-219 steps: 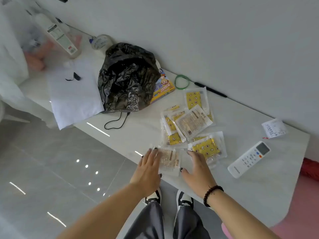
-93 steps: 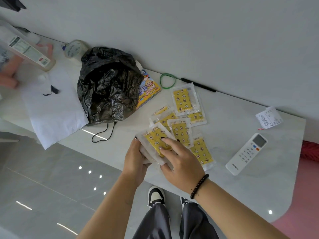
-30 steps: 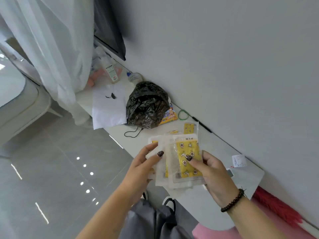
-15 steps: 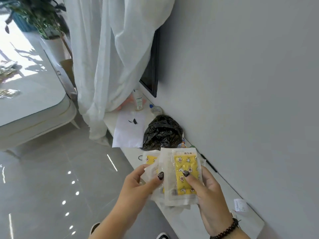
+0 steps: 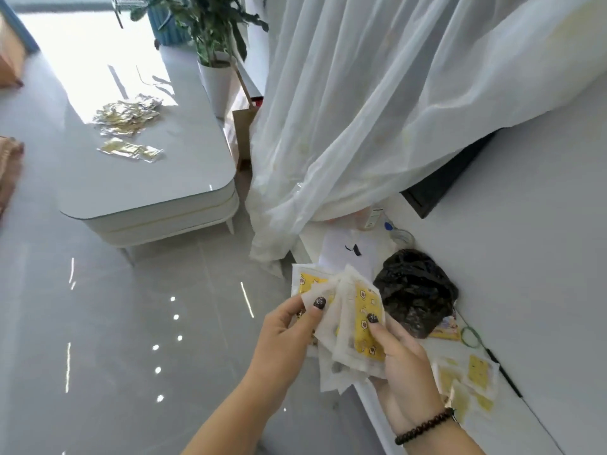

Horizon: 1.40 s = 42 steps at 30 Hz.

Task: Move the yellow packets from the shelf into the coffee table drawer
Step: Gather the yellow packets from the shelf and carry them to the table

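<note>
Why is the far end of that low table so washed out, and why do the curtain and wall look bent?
Head view: sunlight from the top left overexposes the far end of the coffee table, so the packets lying there glare pale gold. The wide-angle lens bows the curtain and the wall. The floor mirrors ceiling spotlights. The held packets are slightly motion-blurred.

Two hands point(image 5: 289, 336), one coffee table point(image 5: 147, 178), one plant point(image 5: 210, 24)
</note>
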Each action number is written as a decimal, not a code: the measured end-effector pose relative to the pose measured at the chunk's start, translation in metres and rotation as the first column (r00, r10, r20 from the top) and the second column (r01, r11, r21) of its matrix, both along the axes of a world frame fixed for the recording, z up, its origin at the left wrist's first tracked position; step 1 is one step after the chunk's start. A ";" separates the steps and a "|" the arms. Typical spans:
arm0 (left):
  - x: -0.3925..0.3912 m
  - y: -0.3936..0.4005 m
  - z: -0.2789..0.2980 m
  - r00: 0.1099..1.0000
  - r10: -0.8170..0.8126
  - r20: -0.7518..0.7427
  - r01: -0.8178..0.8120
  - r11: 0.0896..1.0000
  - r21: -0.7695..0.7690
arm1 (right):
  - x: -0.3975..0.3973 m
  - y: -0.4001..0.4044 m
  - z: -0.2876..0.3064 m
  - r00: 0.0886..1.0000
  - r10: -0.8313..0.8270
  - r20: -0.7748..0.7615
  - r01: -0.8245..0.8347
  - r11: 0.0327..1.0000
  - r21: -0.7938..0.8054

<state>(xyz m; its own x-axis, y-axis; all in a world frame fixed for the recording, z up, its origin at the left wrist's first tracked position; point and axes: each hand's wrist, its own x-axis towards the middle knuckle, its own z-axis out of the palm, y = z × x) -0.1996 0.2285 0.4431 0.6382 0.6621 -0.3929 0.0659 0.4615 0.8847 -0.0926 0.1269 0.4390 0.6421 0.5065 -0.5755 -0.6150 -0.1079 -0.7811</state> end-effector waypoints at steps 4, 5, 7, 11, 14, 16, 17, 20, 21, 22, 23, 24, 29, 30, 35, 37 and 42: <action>-0.038 0.053 -0.003 0.997 0.070 -0.014 -0.069 0.997 0.020 | -0.026 0.061 -0.002 0.998 0.068 -0.011 -0.068 0.997 -0.026; -0.046 0.066 -0.004 0.995 0.099 -0.018 -0.098 0.995 0.020 | -0.032 0.075 -0.001 0.996 0.085 -0.015 -0.086 0.996 -0.023; -0.059 0.093 -0.007 0.986 0.167 -0.003 -0.167 0.986 0.030 | -0.041 0.106 -0.002 0.991 0.120 -0.054 -0.120 0.993 -0.003; -0.068 0.139 -0.015 0.955 0.295 0.039 -0.293 0.955 -0.045 | -0.045 0.157 0.002 0.979 0.154 -0.137 -0.151 0.988 0.028; -0.066 0.177 -0.018 0.944 0.330 0.007 -0.329 0.943 -0.049 | -0.040 0.196 0.002 0.968 0.189 -0.165 -0.181 0.981 0.066; -0.060 0.205 -0.020 0.943 0.332 -0.004 -0.332 0.943 -0.035 | -0.032 0.224 0.001 0.961 0.216 -0.170 -0.205 0.975 0.083; -0.054 0.219 -0.021 0.942 0.335 -0.006 -0.335 0.941 -0.037 | -0.027 0.239 0.000 0.959 0.230 -0.166 -0.219 0.973 0.077; -0.035 0.267 -0.020 0.941 0.339 0.005 -0.339 0.941 -0.027 | -0.005 0.289 -0.005 0.956 0.261 -0.134 -0.256 0.965 0.056; -0.028 0.284 -0.020 0.940 0.342 0.008 -0.342 0.939 -0.028 | 0.004 0.306 -0.005 0.955 0.269 -0.122 -0.265 0.963 0.050; -0.020 0.301 -0.019 0.938 0.345 0.011 -0.345 0.938 -0.032 | 0.013 0.324 -0.004 0.954 0.276 -0.114 -0.273 0.961 0.047; -0.014 0.317 -0.018 0.939 0.345 0.014 -0.344 0.938 -0.037 | 0.021 0.342 -0.003 0.953 0.281 -0.113 -0.278 0.960 0.045; -0.008 0.334 -0.017 0.938 0.345 0.015 -0.344 0.938 -0.046 | 0.029 0.359 -0.002 0.950 0.290 -0.113 -0.287 0.957 0.040; 0.005 0.411 -0.003 0.935 0.347 0.070 -0.333 0.931 -0.151 | 0.056 0.448 0.010 0.914 0.390 -0.115 -0.384 0.921 0.068; 0.004 0.425 -0.002 0.929 0.363 0.077 -0.346 0.922 -0.171 | 0.058 0.465 0.012 0.910 0.402 -0.103 -0.397 0.915 0.072; -0.008 0.491 -0.001 0.928 0.369 0.058 -0.360 0.925 -0.122 | 0.050 0.547 0.014 0.892 0.450 -0.039 -0.447 0.892 0.064; -0.018 0.520 -0.005 0.930 0.368 0.015 -0.365 0.927 -0.087 | 0.042 0.579 0.009 0.888 0.459 -0.022 -0.457 0.888 0.046; -0.047 0.598 -0.018 0.912 0.408 -0.038 -0.410 0.908 -0.081 | 0.008 0.657 -0.002 0.892 0.451 -0.036 -0.450 0.893 0.033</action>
<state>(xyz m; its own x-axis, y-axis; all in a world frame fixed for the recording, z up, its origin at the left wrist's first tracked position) -0.2463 0.8269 0.4250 0.3101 0.8271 -0.4688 -0.1281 0.5250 0.8414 -0.0842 0.7840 0.4368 0.3177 0.7493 -0.5810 -0.5369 -0.3629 -0.7616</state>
